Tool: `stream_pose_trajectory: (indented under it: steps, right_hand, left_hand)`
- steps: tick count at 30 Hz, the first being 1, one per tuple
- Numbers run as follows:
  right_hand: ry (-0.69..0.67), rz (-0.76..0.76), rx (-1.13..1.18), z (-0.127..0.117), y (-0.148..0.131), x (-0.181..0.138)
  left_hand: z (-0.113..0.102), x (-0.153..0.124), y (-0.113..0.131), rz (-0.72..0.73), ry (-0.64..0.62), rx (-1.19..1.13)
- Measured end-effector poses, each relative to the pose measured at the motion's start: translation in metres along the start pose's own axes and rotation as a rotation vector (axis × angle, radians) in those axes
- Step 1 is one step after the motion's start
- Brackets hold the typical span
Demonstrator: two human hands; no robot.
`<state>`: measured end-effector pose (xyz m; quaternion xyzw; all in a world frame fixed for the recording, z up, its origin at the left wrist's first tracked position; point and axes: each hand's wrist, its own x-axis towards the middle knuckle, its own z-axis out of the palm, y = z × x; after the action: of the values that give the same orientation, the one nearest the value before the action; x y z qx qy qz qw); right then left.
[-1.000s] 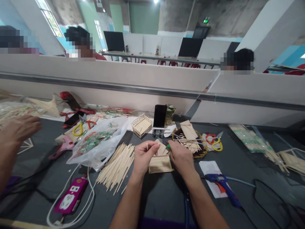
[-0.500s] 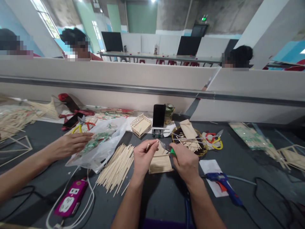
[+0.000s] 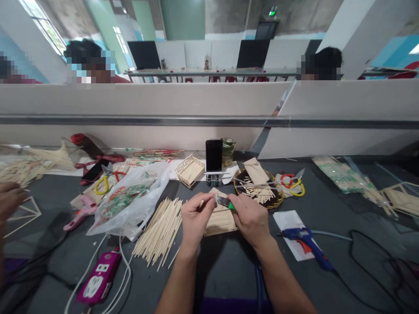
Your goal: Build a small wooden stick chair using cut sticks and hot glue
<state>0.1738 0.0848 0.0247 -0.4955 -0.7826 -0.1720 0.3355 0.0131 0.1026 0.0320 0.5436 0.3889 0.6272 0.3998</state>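
Note:
My left hand (image 3: 197, 218) is closed on a thin wooden stick (image 3: 202, 203), whose short end shows between the fingers. In my right hand (image 3: 253, 218) is a green-handled knife (image 3: 224, 201); its blade points left and meets the left fingertips, where the stick's other end is hard to make out. Below both hands lies a flat panel of wooden sticks (image 3: 220, 223) on the dark table. A pile of loose sticks (image 3: 159, 231) spreads out to the left of my left hand.
Behind my hands stand a small stick-built tray (image 3: 190, 171), a phone (image 3: 214, 156) and a yellow-rimmed basket (image 3: 282, 201). A blue glue gun (image 3: 307, 244) lies right, a plastic bag (image 3: 131, 200) and purple power strip (image 3: 100, 278) left. Another person's hand (image 3: 11, 198) is at the left edge.
The knife blade has come closer against the left fingertips. The other person's hand has drawn back left from the plastic bag, uncovering a pink glue gun. The view has shifted slightly.

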Motion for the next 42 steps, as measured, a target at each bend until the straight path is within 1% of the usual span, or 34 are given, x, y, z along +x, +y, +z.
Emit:
stream_pose_trajectory:
  steps: [4, 7, 9, 10, 12, 14, 15, 16, 18, 20, 23, 27, 30, 33, 38, 40, 42]
  right_hand:
    - [0.0, 0.01, 0.004, 0.001, 0.0, -0.001]
    - [0.011, 0.038, 0.013, 0.007, -0.004, -0.003]
    - [-0.022, 0.045, 0.028, 0.014, -0.003, -0.004]
    - [-0.063, 0.053, 0.026, 0.018, -0.001, -0.005]
    - [-0.172, 0.124, -0.026, 0.028, 0.011, -0.008]
    - [-0.259, 0.295, -0.136, 0.036, 0.029, -0.012]
    - [-0.276, 0.375, -0.173, 0.038, 0.039, -0.014]
    - [-0.259, 0.422, -0.181, 0.038, 0.048, -0.016]
    - [-0.159, 0.477, -0.193, 0.036, 0.061, -0.017]
    - [-0.093, 0.502, -0.191, 0.031, 0.065, -0.016]
    - [-0.096, 0.52, -0.122, 0.027, 0.061, -0.014]
    - [-0.062, 0.631, 0.043, 0.026, 0.058, -0.014]
    - [-0.028, 0.707, 0.223, 0.021, 0.054, -0.011]
    - [-0.007, 0.767, 0.514, 0.013, 0.043, -0.003]
    - [-0.004, 0.955, 1.171, 0.007, 0.014, 0.011]
    - [0.005, 0.999, 1.326, 0.007, 0.006, 0.015]
    - [0.009, 1.012, 1.387, 0.007, 0.001, 0.016]
  left_hand:
    - [0.001, 0.002, 0.002, 0.017, 0.0, 0.028]
    - [0.003, 0.002, 0.001, 0.019, 0.026, 0.04]
    - [0.003, 0.0, 0.001, -0.005, 0.046, 0.043]
    - [0.002, -0.001, 0.001, -0.027, 0.061, 0.031]
    - [-0.001, -0.005, 0.004, -0.076, 0.091, -0.014]
    - [-0.003, -0.006, 0.01, -0.104, 0.12, -0.068]
    - [-0.004, -0.006, 0.012, -0.108, 0.13, -0.087]
    - [-0.004, -0.004, 0.015, -0.12, 0.139, -0.104]
    - [-0.002, 0.003, 0.017, -0.209, 0.134, -0.16]
    - [0.003, 0.011, 0.015, -0.278, 0.122, -0.236]
    - [0.01, 0.018, 0.012, -0.336, 0.098, -0.297]
    - [0.013, 0.018, 0.01, -0.383, 0.046, -0.321]
    - [0.013, 0.016, 0.01, -0.395, 0.02, -0.332]
    - [0.015, 0.016, 0.007, -0.393, 0.0, -0.315]
    - [0.019, 0.015, 0.003, -0.377, -0.014, -0.208]
    - [0.021, 0.014, 0.002, -0.361, -0.046, -0.158]
    - [0.023, 0.013, 0.002, -0.338, -0.103, -0.1]
